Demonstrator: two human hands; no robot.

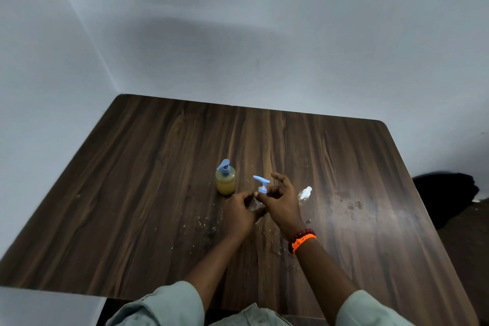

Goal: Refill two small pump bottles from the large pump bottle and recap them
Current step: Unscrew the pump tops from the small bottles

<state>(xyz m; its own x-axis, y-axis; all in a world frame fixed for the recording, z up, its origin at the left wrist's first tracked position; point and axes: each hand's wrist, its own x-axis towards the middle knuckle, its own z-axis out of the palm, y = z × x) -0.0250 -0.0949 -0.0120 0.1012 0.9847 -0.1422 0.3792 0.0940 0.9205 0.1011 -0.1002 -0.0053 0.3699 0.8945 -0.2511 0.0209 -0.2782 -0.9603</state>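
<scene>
The large pump bottle (225, 179), full of yellow liquid under a blue pump, stands upright on the wooden table (132, 193). To its right, my left hand (239, 213) wraps a small clear bottle (254, 205), mostly hidden by my fingers. My right hand (281, 200) pinches the collar of that bottle's blue pump cap (262, 183) with thumb and forefinger, other fingers spread. A second small clear bottle (304, 194) with a white pump stands just right of my right hand, not touched.
Small crumbs and specks (205, 223) lie scattered on the table near my hands. A smudged patch (353, 205) marks the right side. A white wall runs behind and to the left. A dark shape (447, 190) sits beyond the table's right edge.
</scene>
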